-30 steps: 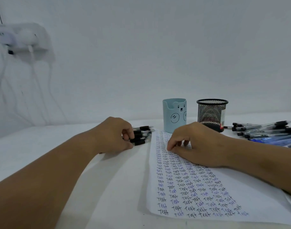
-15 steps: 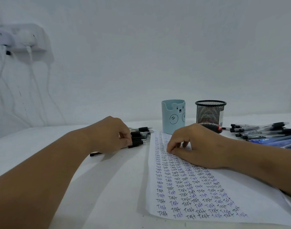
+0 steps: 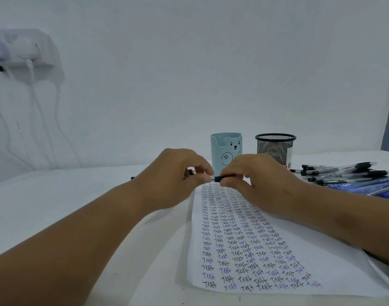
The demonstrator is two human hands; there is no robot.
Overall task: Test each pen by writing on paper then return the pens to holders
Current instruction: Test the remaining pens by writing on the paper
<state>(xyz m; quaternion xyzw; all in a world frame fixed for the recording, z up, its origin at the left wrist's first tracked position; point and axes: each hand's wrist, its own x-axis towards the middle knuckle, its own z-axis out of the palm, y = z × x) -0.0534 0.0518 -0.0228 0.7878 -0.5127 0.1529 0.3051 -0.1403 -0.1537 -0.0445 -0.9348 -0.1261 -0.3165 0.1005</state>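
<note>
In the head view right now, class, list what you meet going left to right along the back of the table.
Wall socket → left hand → blue bear holder → black mesh holder → loose pens.

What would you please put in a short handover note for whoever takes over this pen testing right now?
Left hand and right hand both pinch one black pen above the top of the paper.
The paper is already covered with rows of "Test".
Blue bear holder and black mesh holder stand behind the hands; no pens show above their rims.
A pile of black and blue pens lies on the table to the right.
Left: test the held pen, then put the pens into the holders.
</note>
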